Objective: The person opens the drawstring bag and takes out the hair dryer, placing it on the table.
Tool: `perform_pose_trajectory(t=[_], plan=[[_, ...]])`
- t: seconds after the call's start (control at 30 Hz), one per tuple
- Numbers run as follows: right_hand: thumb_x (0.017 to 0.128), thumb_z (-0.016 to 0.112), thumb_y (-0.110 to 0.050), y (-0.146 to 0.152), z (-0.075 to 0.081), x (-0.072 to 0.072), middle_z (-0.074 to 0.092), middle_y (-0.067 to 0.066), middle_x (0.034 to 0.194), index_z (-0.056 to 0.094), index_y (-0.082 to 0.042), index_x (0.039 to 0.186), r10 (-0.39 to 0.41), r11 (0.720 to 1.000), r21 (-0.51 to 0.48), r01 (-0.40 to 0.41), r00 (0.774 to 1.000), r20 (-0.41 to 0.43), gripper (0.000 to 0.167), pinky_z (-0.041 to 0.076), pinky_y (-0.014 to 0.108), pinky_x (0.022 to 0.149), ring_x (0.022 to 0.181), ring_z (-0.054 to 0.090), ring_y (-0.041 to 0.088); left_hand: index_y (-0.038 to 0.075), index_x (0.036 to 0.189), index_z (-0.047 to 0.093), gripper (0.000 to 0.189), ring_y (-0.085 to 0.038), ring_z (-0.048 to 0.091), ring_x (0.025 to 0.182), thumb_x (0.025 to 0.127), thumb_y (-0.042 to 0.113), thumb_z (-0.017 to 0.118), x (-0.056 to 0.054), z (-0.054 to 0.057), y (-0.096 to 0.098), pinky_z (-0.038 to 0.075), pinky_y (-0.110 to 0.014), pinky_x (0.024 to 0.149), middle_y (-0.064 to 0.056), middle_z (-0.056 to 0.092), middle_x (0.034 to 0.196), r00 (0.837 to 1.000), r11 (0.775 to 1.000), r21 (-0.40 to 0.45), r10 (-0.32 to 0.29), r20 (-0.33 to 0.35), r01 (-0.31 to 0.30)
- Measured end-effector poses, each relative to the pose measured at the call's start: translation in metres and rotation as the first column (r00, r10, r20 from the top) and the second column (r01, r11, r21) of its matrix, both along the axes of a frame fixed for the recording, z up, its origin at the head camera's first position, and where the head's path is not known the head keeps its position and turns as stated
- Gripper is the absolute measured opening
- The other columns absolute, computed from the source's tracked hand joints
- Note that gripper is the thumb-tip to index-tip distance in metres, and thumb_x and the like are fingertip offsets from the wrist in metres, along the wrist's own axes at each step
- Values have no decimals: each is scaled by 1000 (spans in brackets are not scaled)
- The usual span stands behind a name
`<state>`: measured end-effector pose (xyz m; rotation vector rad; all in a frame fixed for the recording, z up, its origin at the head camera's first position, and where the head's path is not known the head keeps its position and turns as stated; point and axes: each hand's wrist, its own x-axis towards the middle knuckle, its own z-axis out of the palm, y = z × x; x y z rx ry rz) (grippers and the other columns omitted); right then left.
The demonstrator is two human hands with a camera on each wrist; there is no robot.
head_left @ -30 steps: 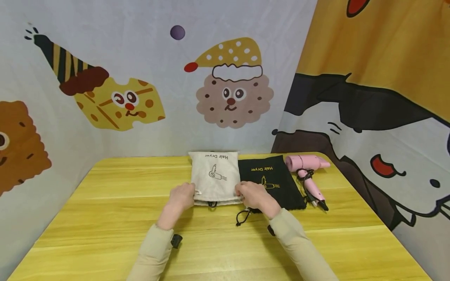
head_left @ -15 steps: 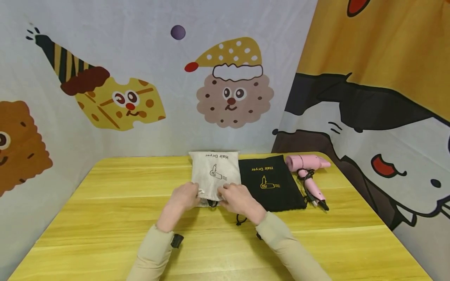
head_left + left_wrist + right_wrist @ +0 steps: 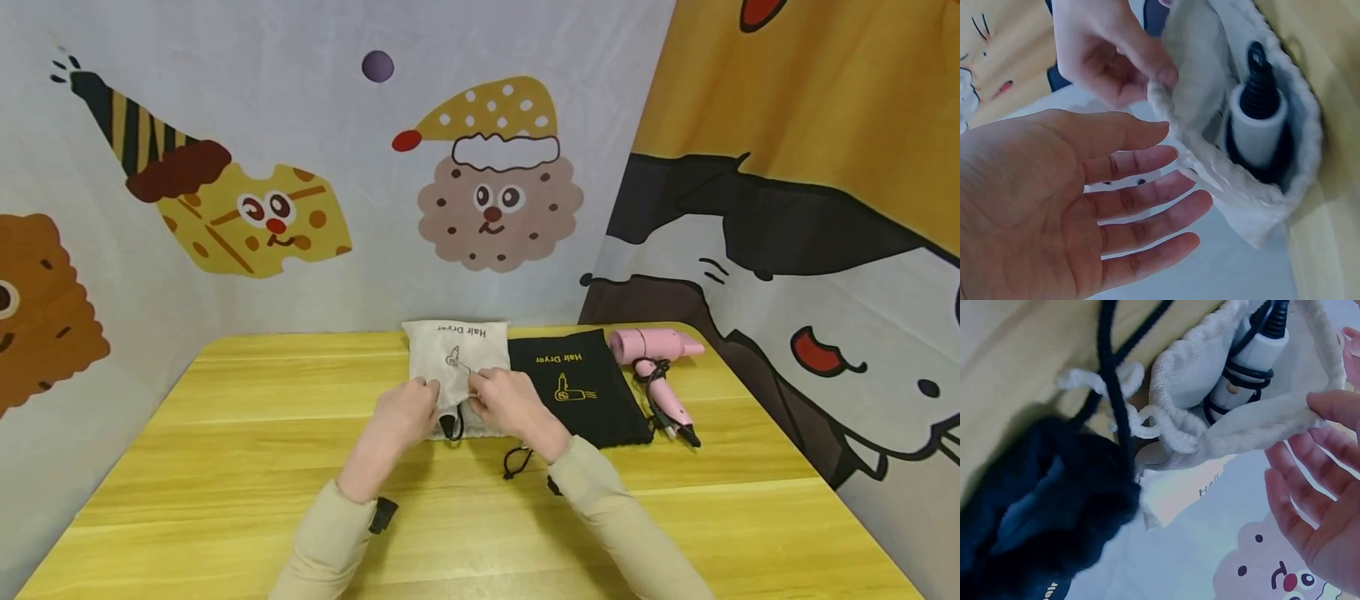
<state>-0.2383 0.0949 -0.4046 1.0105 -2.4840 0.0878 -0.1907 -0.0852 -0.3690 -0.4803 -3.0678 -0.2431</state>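
A white cloth bag [image 3: 453,335] printed with a hair dryer lies on the table, its mouth facing me. My right hand [image 3: 506,404] pinches the upper rim and holds it raised. My left hand [image 3: 1041,194] is at the same rim, its fingers fairly straight and the tips against the cloth in the left wrist view. Inside the bag shows the white handle [image 3: 1260,134] of a hair dryer, with a black cord [image 3: 1247,378] wound round it. The dryer's other end is hidden in the bag.
To the right lies a black drawstring bag [image 3: 592,425] with a yellow dryer print, its cord loop [image 3: 517,462] on the wood table [image 3: 247,483]. Beyond it is a pink hair dryer [image 3: 663,392] with a wound cord. A cartoon curtain [image 3: 315,100] stands behind.
My right hand has moved left from the bag's right corner along the rim. Both hands have moved slightly upward in view, and the rim is lifted, baring the dryer's black cord end.
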Motion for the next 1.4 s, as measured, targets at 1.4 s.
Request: perform_pose_trajectory(t=[1.4], plan=[[95,55,-39,1,-6,-1,62,-6,80,66,-20,96,38,998,-50,-28,974,222,22,44,19,55,66,55,4,0,85,66,52,-32,65,77,82,51,66,-31,-43,14,52,-41,58,-17,66,85,931,932,-35,363,45,-362]])
